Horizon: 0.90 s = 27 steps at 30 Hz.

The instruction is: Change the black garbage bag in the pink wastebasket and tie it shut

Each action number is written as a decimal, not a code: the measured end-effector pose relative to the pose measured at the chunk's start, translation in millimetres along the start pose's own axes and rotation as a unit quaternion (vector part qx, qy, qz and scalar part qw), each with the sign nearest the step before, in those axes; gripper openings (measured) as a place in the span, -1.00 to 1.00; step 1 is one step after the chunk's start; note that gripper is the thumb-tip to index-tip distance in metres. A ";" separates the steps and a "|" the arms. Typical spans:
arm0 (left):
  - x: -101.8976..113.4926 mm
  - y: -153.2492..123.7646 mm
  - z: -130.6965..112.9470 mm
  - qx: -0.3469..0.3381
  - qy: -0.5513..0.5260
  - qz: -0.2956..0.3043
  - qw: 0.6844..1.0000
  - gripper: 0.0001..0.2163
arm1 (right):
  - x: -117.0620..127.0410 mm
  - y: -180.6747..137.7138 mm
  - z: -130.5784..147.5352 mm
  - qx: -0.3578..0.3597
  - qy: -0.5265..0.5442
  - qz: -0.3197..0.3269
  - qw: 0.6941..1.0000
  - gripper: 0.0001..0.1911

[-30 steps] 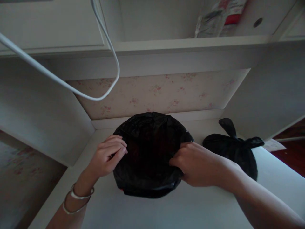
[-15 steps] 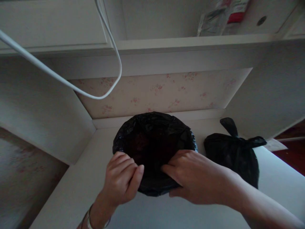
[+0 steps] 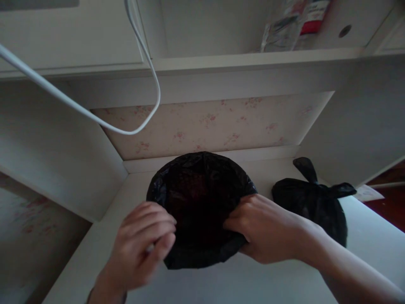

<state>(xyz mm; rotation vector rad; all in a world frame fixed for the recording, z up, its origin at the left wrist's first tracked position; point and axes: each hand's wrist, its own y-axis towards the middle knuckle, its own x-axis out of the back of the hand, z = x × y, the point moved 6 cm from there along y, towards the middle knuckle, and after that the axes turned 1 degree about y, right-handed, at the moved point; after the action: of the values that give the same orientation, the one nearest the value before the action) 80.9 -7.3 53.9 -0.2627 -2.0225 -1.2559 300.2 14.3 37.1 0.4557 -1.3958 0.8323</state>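
A small round bin lined with a black plastic bag (image 3: 199,198) stands on a white floor under a white desk. My right hand (image 3: 265,228) is closed on the liner's right rim, fingers pinching the black plastic. My left hand (image 3: 142,245) hovers just off the bin's front left rim, fingers curled together and slightly blurred; nothing shows in them. The inside of the bin is dark and I cannot make out its contents.
A tied black rubbish bag (image 3: 313,202) sits right of the bin. A white cable (image 3: 139,126) loops down from above at the left. Flowered wallpaper (image 3: 209,122) backs the recess, with white panels on both sides. A packet (image 3: 291,21) lies on the shelf above.
My left hand has come off the liner's front rim and drawn back toward me at the left. My right hand has slid a little along the right rim, still gripping.
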 end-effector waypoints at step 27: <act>-94.7 -164.8 86.9 0.592 -0.195 -0.266 0.735 -0.59 | -225.9 -80.5 -106.5 -0.401 0.422 -0.509 0.634 -0.42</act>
<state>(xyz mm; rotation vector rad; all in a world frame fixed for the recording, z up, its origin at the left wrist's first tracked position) 22.2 1.7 -146.5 0.7786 -2.9486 0.0895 439.3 -15.1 -183.4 0.0424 -0.3168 -0.5436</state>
